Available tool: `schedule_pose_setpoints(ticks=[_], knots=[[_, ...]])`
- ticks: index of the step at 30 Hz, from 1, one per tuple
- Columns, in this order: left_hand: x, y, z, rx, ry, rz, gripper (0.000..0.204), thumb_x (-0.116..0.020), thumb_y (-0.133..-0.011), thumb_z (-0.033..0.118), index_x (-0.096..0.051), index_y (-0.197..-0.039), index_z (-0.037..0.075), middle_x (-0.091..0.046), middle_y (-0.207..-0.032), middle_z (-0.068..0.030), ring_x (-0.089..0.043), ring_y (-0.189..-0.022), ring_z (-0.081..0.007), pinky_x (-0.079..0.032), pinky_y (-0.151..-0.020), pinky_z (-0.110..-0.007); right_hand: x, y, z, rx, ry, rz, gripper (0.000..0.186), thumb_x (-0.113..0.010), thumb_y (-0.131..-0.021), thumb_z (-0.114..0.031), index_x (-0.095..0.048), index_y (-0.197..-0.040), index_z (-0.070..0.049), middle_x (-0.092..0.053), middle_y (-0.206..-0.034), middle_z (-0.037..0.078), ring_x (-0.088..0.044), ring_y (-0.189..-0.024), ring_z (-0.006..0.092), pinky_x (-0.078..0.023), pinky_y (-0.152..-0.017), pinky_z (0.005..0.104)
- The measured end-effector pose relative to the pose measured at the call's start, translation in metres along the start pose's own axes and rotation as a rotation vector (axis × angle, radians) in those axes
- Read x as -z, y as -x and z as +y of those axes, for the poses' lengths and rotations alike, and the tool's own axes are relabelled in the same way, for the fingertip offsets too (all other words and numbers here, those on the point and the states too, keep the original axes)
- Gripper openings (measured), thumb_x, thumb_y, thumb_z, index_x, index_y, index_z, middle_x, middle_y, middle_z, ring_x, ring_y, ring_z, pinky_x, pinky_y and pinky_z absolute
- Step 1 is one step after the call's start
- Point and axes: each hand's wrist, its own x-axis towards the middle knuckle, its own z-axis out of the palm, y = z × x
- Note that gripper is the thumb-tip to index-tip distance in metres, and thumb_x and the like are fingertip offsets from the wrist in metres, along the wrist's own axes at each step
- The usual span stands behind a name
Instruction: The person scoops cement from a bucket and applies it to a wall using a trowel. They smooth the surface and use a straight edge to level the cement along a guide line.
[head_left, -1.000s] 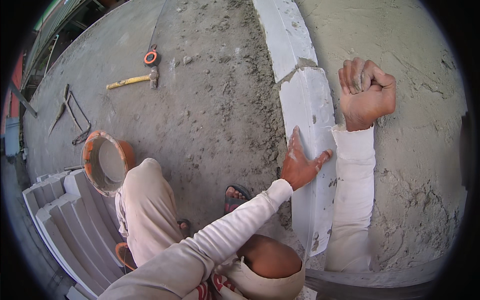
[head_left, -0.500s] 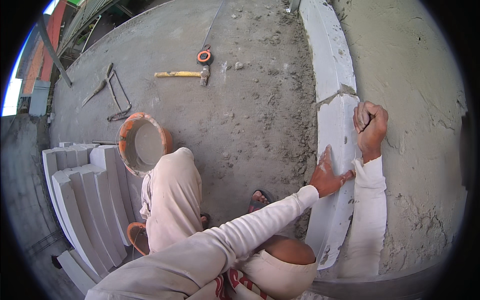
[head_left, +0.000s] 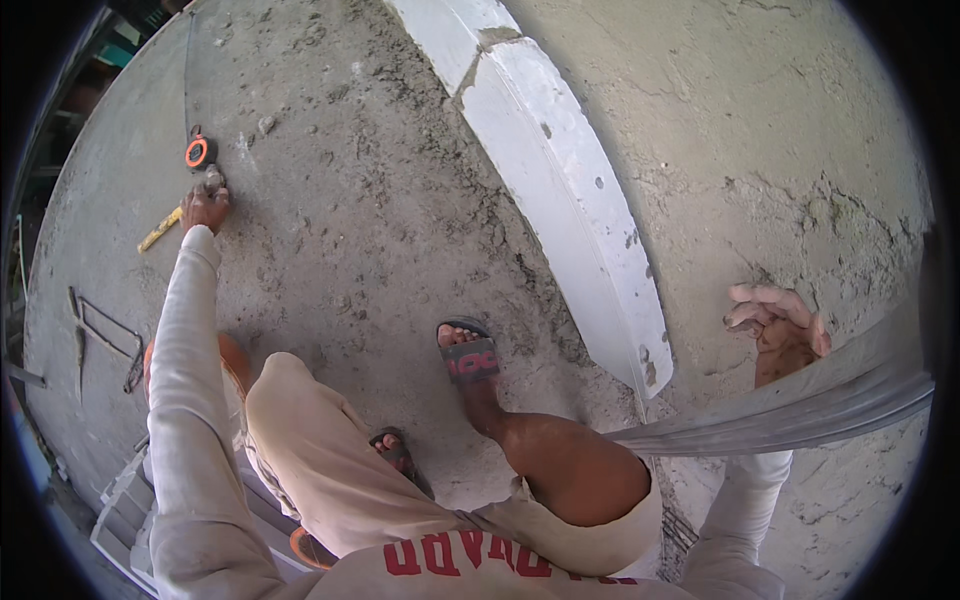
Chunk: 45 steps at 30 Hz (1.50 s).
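Observation:
My left hand (head_left: 205, 208) is stretched out to the far left, closed round a hammer near its head. The hammer's yellow handle (head_left: 160, 230) sticks out below the fingers, and the grip itself is partly hidden. Just beyond the hand lies an orange and black tape measure (head_left: 199, 152) with its line drawn out away from me. On the right, my right hand (head_left: 778, 325) hangs over the rough wall surface with loosely bent fingers apart and nothing in them. Between the hands runs a row of white blocks (head_left: 570, 190) with a mortar joint, touched by neither hand.
A hacksaw-like frame tool (head_left: 105, 335) lies at the left. An orange bucket (head_left: 236, 368) stands partly behind my left arm, near stacked white blocks (head_left: 125, 515). A grey band (head_left: 770, 410) crosses in front of my right forearm. Mortar crumbs (head_left: 440, 150) litter the floor beside the blocks.
My left hand has left the white block and moved far left onto the hammer. My right hand has opened from a fist and drawn back toward me. The view has swung.

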Motion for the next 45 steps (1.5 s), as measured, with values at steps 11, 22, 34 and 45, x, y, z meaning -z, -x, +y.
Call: schedule_pose_setpoints(ticks=[11, 22, 34, 45], knots=[[-0.002, 0.051, 0.020, -0.400, 0.088, -0.072, 0.080, -0.076, -0.094, 0.062, -0.059, -0.143, 0.001, -0.062, -0.139, -0.0283, -0.061, -0.130, -0.0476, -0.049, -0.110, -0.055, 0.028, 0.324, 0.012, -0.384, -0.090, 0.928, 0.059, -0.043, -0.113, -0.046, -0.069, -0.115, 0.007, -0.077, -0.099, 0.021, -0.069, -0.086, 0.0282, -0.054, -0.079, 0.0397], [0.205, 0.237, 0.172, -0.769, 1.330, -0.188, 0.073, -0.067, -0.098, 0.064, -0.061, -0.136, 0.002, -0.063, -0.122, -0.0139, -0.055, -0.098, -0.0230, -0.049, -0.092, -0.042, -0.029, 0.299, -0.043, 0.136, -0.083, 0.488, 0.058, -0.061, -0.106, -0.046, -0.074, -0.111, 0.010, -0.076, -0.099, 0.024, -0.072, -0.084, 0.0284, -0.060, -0.074, 0.0398], [0.386, 0.545, 0.280, -0.826, 2.300, -1.001, 0.086, -0.061, -0.103, 0.063, -0.042, -0.150, -0.007, -0.049, -0.132, -0.0133, -0.051, -0.116, -0.0248, -0.039, -0.106, -0.049, -0.131, 0.209, -0.009, 0.276, 0.048, 0.111, 0.054, -0.079, -0.091, -0.006, -0.060, -0.140, 0.006, -0.073, -0.104, 0.017, -0.074, -0.081, 0.0287, -0.061, -0.070, 0.0388], [0.155, 0.452, 0.385, -0.178, 1.731, -0.766, 0.070, -0.058, -0.111, 0.047, -0.038, -0.168, 0.011, -0.052, -0.155, -0.0182, -0.057, -0.138, -0.0299, -0.044, -0.118, -0.050, 0.042, 0.340, 0.149, -0.057, 0.031, 0.257, 0.020, -0.073, -0.101, -0.014, -0.069, -0.105, 0.006, -0.061, -0.071, 0.007, -0.054, -0.060, 0.0110, -0.043, -0.055, 0.0289]])
